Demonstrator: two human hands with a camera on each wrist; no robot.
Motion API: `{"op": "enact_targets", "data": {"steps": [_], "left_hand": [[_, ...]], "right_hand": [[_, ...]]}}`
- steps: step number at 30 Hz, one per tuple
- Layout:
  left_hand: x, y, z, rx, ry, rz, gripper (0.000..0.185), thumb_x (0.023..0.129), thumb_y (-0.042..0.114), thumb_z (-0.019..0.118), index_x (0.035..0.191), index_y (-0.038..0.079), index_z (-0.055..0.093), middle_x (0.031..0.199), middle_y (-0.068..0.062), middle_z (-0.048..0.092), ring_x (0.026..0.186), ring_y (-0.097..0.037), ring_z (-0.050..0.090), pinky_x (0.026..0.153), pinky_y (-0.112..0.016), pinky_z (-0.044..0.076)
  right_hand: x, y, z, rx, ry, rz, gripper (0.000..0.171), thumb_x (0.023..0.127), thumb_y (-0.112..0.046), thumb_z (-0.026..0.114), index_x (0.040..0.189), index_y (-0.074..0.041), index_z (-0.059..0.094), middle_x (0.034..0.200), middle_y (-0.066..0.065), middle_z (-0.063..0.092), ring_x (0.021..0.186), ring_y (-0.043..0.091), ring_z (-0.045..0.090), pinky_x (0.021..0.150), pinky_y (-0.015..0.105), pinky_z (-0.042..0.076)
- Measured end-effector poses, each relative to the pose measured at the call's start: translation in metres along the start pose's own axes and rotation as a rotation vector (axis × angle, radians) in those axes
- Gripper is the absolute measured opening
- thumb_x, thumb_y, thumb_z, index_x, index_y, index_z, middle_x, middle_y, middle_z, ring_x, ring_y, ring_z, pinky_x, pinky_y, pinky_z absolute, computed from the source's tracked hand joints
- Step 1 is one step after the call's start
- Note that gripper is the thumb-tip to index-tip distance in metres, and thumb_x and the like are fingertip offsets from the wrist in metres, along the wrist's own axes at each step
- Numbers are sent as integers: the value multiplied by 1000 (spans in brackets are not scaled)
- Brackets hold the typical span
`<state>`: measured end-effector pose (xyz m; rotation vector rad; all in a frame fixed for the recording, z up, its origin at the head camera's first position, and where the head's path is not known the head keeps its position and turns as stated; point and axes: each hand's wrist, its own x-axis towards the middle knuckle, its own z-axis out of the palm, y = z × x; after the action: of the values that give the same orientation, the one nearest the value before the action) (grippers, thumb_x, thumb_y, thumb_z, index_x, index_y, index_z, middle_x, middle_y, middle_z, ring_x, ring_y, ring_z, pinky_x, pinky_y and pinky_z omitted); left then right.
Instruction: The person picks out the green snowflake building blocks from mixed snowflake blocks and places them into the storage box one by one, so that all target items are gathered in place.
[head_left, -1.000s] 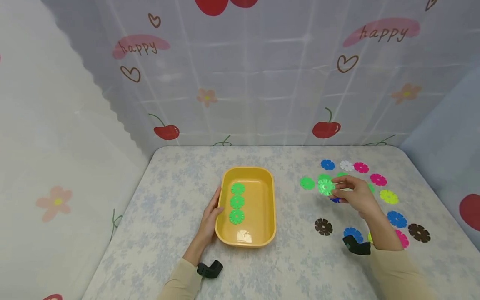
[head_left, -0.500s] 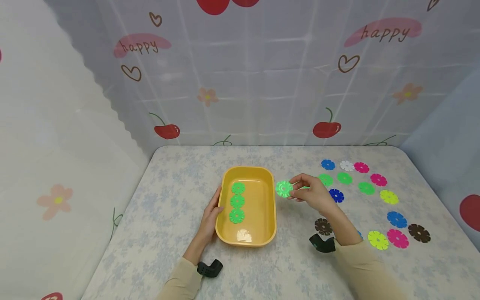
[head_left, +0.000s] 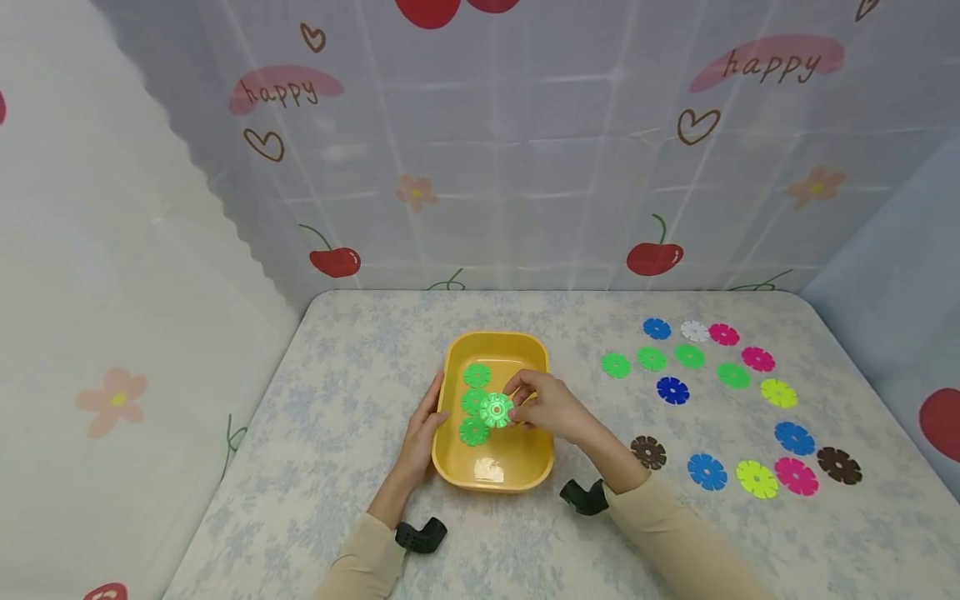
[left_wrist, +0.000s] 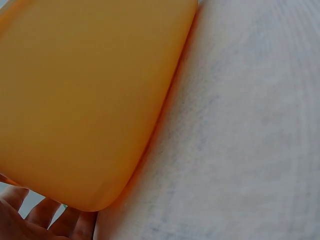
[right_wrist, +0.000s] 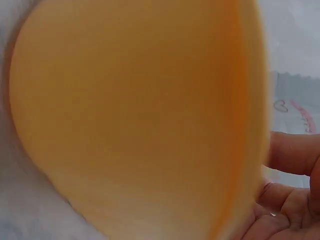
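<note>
In the head view a yellow plastic tray [head_left: 525, 467] stands on the table, three green notched snowflake discs [head_left: 474, 431] lined up along its left side. My left hand [head_left: 417, 437] grips the tray's left side, thumb over the rim; the left wrist view has its fingers [left_wrist: 42, 212] against the outer wall. Over the tray, my right hand [head_left: 550, 406] pinches another green snowflake disc [head_left: 496, 410] by its edge, overlapping the row in this view. The right wrist view shows the tray's wall [right_wrist: 130, 110] and part of the right hand [right_wrist: 290, 200], but not the disc.
Several loose discs lie on the table to the right: green ones [head_left: 652, 359], a dark blue one [head_left: 672, 391], pink ones [head_left: 796, 476], yellow ones [head_left: 778, 393], brown ones [head_left: 838, 466] and a white one [head_left: 694, 331]. A printed curtain [head_left: 495, 167] hangs behind the table.
My right hand has carried the pinched green disc leftward from the loose discs to over the tray. My left hand and the tray have stayed in place.
</note>
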<state>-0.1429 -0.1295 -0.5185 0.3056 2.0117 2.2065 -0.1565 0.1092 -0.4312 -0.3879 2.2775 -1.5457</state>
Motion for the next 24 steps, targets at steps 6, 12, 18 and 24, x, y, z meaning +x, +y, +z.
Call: {"op": "enact_targets", "data": {"steps": [6,12,18,24], "left_hand": [[0,0,0,7,3,-4,61,103,11,34,158,29,17,165,4,10,152,-19,10,106,-8,30],[1,-1,0,12,-1,5,61,102,11,35,158,27,17,165,1,9,152,-21,10,106,-7,29],[1,-1,-1,28,-5,5,60,103,12,34,159,25,16,165,1,9,152,-22,9,106,-7,28],[0,-1,-2,37,-1,1,60,103,11,34,159,25,16,165,3,10,152,-20,10,105,-7,29]], "right_hand": [[3,1,24,-94,-60,46,19,86,5,66,104,0,60,83,11,56,62,27,65,61,41,57],[4,4,36,-119,-116,65,19,84,9,66,101,3,59,79,10,54,56,19,64,56,36,57],[5,9,44,-134,-139,65,19,83,10,66,100,6,59,75,9,56,56,18,66,53,31,56],[7,14,51,-113,-165,89,17,82,12,65,98,6,58,70,10,57,55,18,66,51,29,54]]}}
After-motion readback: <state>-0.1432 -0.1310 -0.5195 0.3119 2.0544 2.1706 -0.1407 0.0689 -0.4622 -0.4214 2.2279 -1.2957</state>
